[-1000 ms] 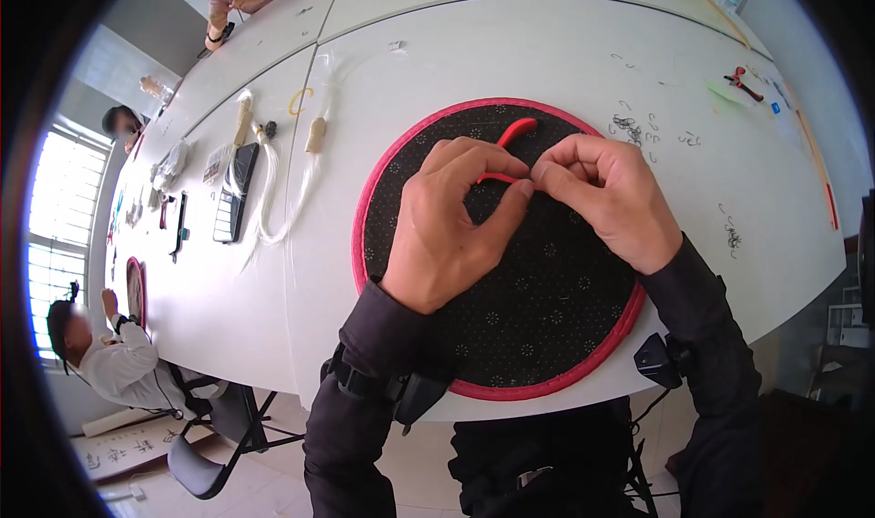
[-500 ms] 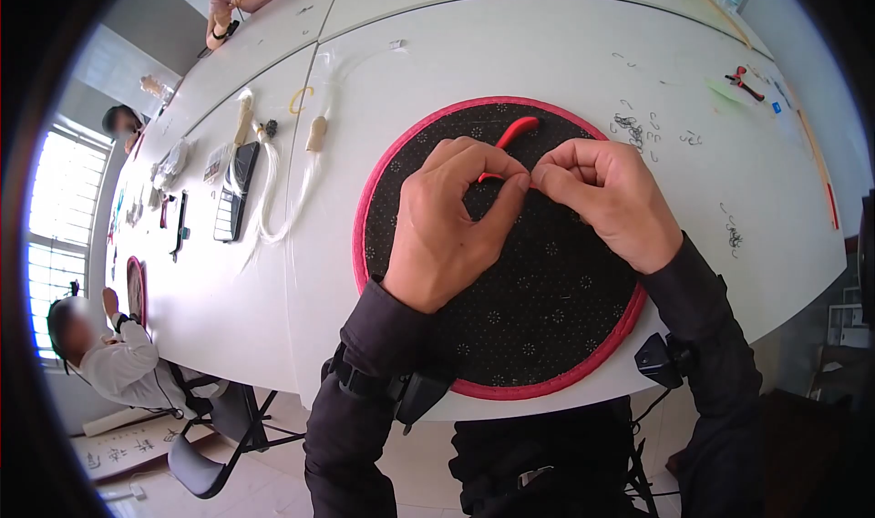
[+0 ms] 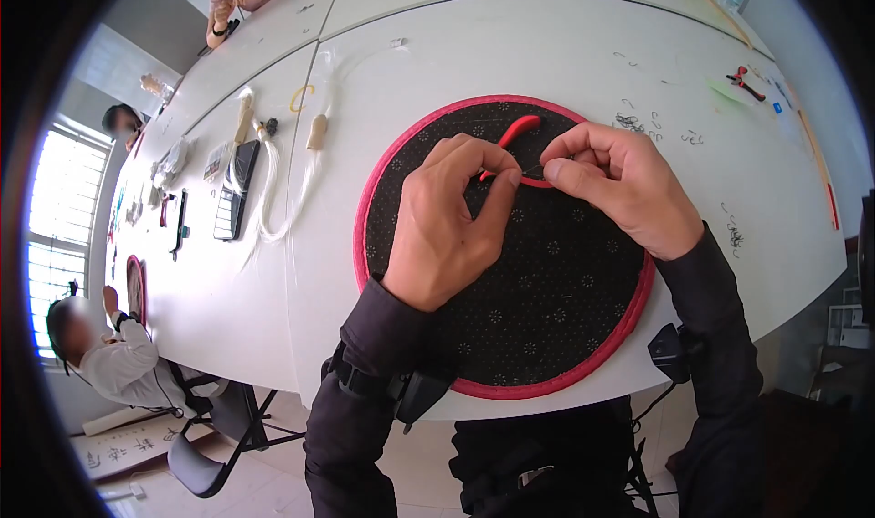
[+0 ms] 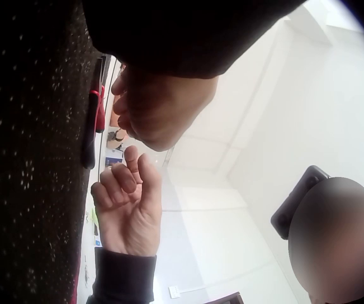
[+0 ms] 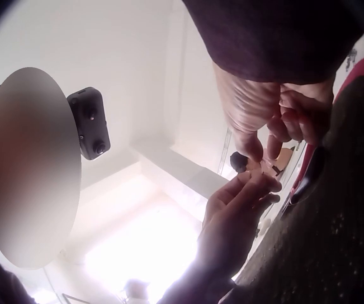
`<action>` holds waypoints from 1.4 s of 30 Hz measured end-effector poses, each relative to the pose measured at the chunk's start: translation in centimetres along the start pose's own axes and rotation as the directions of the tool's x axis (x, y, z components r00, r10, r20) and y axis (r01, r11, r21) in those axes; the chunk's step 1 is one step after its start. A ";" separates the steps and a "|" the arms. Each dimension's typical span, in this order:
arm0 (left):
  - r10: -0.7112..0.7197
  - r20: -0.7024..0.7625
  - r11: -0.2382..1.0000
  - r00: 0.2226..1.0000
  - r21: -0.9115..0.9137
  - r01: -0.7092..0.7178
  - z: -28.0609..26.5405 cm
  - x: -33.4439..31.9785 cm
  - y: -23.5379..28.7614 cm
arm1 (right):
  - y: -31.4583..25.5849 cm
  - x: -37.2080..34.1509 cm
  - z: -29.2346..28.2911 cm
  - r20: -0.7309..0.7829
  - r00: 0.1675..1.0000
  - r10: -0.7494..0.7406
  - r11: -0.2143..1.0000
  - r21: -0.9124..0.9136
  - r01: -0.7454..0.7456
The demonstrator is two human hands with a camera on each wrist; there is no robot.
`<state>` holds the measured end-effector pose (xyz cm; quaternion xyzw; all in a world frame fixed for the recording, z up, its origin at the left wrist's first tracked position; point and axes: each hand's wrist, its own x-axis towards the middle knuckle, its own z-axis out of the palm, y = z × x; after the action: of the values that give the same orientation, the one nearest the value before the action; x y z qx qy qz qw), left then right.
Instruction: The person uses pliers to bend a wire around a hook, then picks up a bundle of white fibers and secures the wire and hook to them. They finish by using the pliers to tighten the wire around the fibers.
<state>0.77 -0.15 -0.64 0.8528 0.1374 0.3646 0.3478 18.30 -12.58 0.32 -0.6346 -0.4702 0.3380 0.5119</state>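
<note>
Over a round black mat (image 3: pixel 519 308) with a red rim, both hands work close together. My left hand (image 3: pixel 447 226) pinches a thin strand between thumb and forefinger. Facing it, my right hand (image 3: pixel 624 190) has thumb and forefinger pressed together at the strand's other end, its remaining fingers curled. The strand is very fine and shows only faintly in the short gap; fingertips hide its ends. Behind the fingers lie red-handled pliers (image 3: pixel 520 131) on the mat, partly covered by the hands. In the left wrist view the pliers (image 4: pixel 96 120) rest flat on the mat.
Small dark hooks lie in a pile (image 3: pixel 629 122) and another cluster (image 3: pixel 732 231) right of the mat. Bundles of clear line (image 3: pixel 272 199) and a phone (image 3: pixel 235 194) are to the left. Other pliers (image 3: pixel 746 84) lie far right. Other people sit around the table (image 3: pixel 346 336).
The fingertips, earlier meeting, have drawn apart. My right hand has moved to the right, while the left stays nearly in place. More of the red pliers handle shows between them.
</note>
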 end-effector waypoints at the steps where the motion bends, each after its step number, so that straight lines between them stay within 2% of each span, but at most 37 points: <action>1: 0.027 -0.003 1.000 1.000 0.003 -0.027 0.0 0.0 -0.2 | 0.0 0.1 -0.1 -0.001 1.000 -0.005 1.000 -0.011 0.005; 4: -0.076 0.033 0.997 0.997 -0.024 0.077 -0.2 0.0 0.5 | -0.2 0.1 -0.2 -0.006 1.000 0.020 1.000 -0.005 -0.020; 7: -0.160 0.028 0.975 0.987 -0.153 0.162 0.0 -0.1 0.3 | -0.3 0.1 -0.3 -0.004 0.998 0.064 0.998 0.020 -0.064; 18: -0.316 0.144 0.886 0.938 -0.308 0.346 -0.9 0.1 1.4 | -1.6 -0.4 0.2 0.037 0.996 0.080 0.986 0.142 -0.084; 26: -0.340 0.073 0.853 0.937 -0.397 0.340 -0.6 0.1 1.5 | -0.7 -0.4 1.0 -0.020 1.000 -0.012 0.985 0.172 0.015; 31: -0.362 0.020 0.827 0.932 -0.454 0.331 -0.4 0.1 1.1 | -0.2 -0.4 1.2 0.017 1.000 -0.011 0.989 0.146 0.008; 35: -0.378 0.030 0.842 0.925 -0.404 0.357 -0.3 0.0 1.2 | -0.2 -0.4 1.4 0.015 1.000 0.009 0.991 0.135 -0.011; 37: -0.393 0.043 0.845 0.918 -0.377 0.379 -0.4 0.0 1.3 | -0.8 -0.4 1.5 -0.108 0.994 0.029 0.991 0.136 -0.014; 38: -0.385 0.050 0.857 0.922 -0.353 0.376 -0.5 0.0 1.3 | -1.0 -0.5 1.5 -0.169 0.985 0.040 0.990 0.137 -0.017; 40: -0.366 0.064 0.879 0.928 -0.305 0.368 -0.5 -0.1 1.4 | -1.1 -0.4 1.4 -0.189 0.982 0.027 0.979 0.205 0.012; 42: -0.278 0.057 0.943 0.959 -0.174 0.284 -0.2 -0.2 0.9 | -1.1 -0.5 1.4 -0.163 0.987 0.009 0.977 0.210 0.026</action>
<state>0.48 -0.80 0.03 0.7952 0.2185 0.3086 0.4741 16.62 -12.51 1.05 -0.6002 -0.3909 0.3307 0.6145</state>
